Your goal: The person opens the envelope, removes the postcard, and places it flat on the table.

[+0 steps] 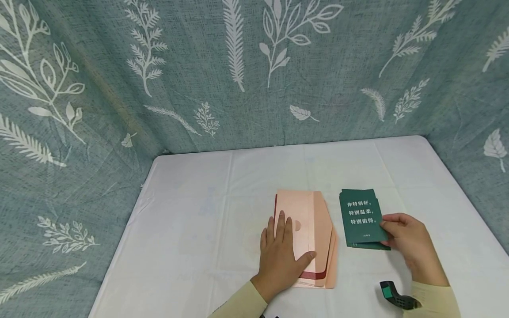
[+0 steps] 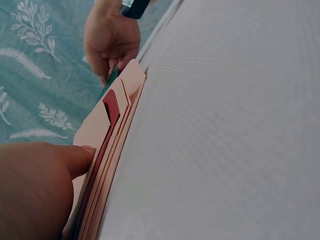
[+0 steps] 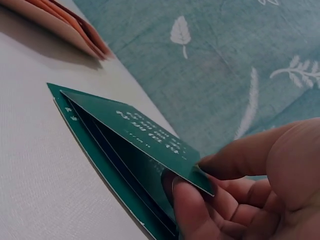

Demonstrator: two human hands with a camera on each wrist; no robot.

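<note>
My left hand (image 1: pixel 279 254) lies flat, fingers straight, on a stack of pink envelopes (image 1: pixel 304 207). A dark red envelope (image 2: pixel 113 105) shows between the pink ones in the left wrist view. To the right of that stack is a small pile of dark green cards (image 1: pixel 359 212) with white printed characters. My right hand (image 1: pixel 409 240) pinches the right edge of the top green card (image 3: pixel 145 132) between thumb and fingers. That card is tilted up on the held side, and more green cards (image 3: pixel 90 150) lie beneath it.
A white cloth covers the table (image 1: pixel 187 221). Behind and beside it hangs a blue-green curtain (image 1: pixel 191 66) with white leaf prints. A black band with a green face (image 1: pixel 397 296) sits at my right sleeve.
</note>
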